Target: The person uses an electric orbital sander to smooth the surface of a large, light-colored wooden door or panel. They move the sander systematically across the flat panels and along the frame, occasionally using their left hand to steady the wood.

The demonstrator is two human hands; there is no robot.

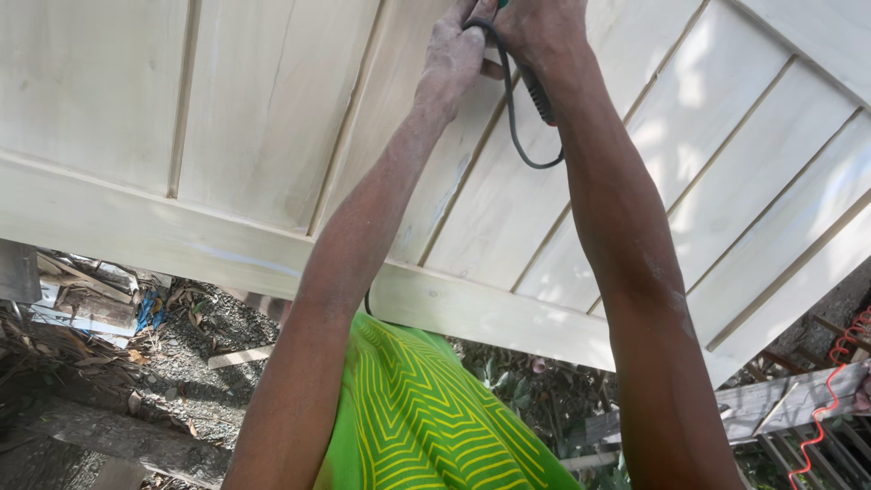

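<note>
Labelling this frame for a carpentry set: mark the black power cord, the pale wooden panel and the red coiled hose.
black power cord (531,163), head view, bottom of its hanging loop.
pale wooden panel (245,118), head view, flat board left of the arms.
red coiled hose (830,390), head view, mid-coil at lower right.

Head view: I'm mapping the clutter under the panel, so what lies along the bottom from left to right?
Scrap wood and dry leaves → loose wooden strip → green patterned shirt → leafy plants → grey wooden frame → coiled red cable.
</note>
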